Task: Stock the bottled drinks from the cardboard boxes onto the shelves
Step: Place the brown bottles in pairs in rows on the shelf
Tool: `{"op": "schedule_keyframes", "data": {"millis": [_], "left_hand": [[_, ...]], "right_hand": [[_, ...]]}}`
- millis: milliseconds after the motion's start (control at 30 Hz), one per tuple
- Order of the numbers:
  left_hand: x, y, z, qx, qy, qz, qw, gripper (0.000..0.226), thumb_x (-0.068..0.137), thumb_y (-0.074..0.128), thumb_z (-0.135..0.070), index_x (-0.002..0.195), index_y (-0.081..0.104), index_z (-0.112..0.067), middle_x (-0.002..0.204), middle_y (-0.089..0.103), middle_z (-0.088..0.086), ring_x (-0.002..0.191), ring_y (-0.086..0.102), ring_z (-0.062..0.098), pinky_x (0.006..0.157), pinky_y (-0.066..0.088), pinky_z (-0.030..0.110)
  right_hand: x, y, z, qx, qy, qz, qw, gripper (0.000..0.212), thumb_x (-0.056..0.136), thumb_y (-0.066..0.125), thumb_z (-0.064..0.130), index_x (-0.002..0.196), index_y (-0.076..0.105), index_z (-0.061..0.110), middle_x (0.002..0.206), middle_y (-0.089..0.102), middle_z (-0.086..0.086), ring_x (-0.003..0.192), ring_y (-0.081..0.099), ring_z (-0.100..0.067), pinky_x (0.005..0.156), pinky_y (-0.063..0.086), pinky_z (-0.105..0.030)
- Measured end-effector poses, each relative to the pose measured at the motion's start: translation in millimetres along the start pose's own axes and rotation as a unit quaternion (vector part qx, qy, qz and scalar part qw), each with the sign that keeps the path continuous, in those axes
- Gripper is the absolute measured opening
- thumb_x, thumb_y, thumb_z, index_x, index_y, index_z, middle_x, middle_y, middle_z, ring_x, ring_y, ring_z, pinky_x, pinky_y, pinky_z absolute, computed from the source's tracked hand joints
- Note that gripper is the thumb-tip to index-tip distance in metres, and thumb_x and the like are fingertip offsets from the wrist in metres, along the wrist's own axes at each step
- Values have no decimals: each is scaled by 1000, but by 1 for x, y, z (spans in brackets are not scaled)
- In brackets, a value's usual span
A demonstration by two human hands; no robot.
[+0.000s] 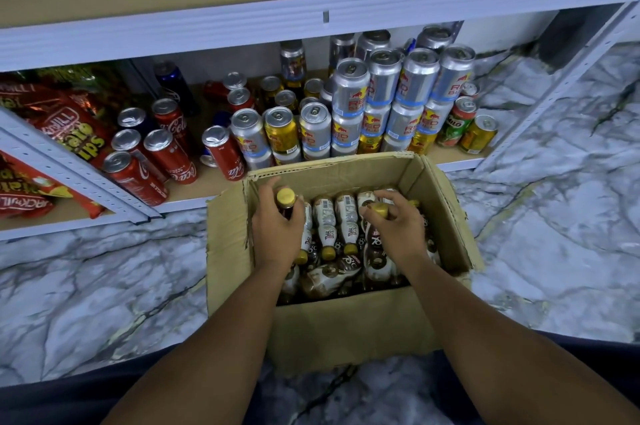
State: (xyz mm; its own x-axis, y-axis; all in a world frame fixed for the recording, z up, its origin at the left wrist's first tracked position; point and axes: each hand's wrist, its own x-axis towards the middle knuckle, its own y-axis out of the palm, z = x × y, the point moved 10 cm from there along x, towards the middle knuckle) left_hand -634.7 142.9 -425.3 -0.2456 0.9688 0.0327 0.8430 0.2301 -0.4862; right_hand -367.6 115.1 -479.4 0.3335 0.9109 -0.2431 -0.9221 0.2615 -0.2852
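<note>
Box (346,320) of brown cardboard, flaps open, stands on the marble-patterned floor (104,286) just in front of the lowest shelf (194,189). Both hands reach down into it.

The left hand (277,227) grasps a dark bottle (286,197) by its neck at the box's left side, fingers wrapped round it, the gold cap showing above the hand. The right hand (394,227) has its fingers curled round the gold-capped top of a second bottle (377,208) nearer the right wall. Between and beneath the hands more bottles (323,220) with white and brown labels lie on their sides, packed close together.

On the shelf behind the box stand red cans (166,151) to the left and stacked silver cans (384,78) to the right. Snack bags (69,133) lie at the far left.
</note>
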Motion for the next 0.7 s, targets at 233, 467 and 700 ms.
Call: {"op": "schedule_keyframes", "data": {"millis": [233, 467, 700], "left_hand": [[-4, -9, -35, -38, 36, 6, 999, 30, 92, 76, -39, 112, 54, -32, 93, 64, -26, 84, 62, -2, 74, 57, 40], [-7, -37, -93, -85, 119, 16, 989, 34, 90, 80, -30, 120, 65, -33, 110, 71, -13, 105, 68, 11, 89, 57, 46], [-3, -77, -166, -80, 189, 58, 977, 43, 93, 76, -31, 134, 65, -26, 121, 70, -13, 113, 64, 2, 96, 56, 38]], "right_hand": [[-14, -20, 49, 43, -54, -42, 997, 22, 84, 85, 25, 101, 71, 22, 86, 76, 9, 84, 72, -9, 78, 60, -31], [-36, -32, 126, 75, -155, -48, 984, 15, 88, 80, 20, 99, 70, 19, 84, 71, -4, 72, 63, -10, 67, 52, -24], [-64, -44, 220, 53, -255, -36, 965, 15, 91, 77, 27, 104, 70, 32, 92, 72, 10, 86, 68, -8, 76, 55, -26]]}}
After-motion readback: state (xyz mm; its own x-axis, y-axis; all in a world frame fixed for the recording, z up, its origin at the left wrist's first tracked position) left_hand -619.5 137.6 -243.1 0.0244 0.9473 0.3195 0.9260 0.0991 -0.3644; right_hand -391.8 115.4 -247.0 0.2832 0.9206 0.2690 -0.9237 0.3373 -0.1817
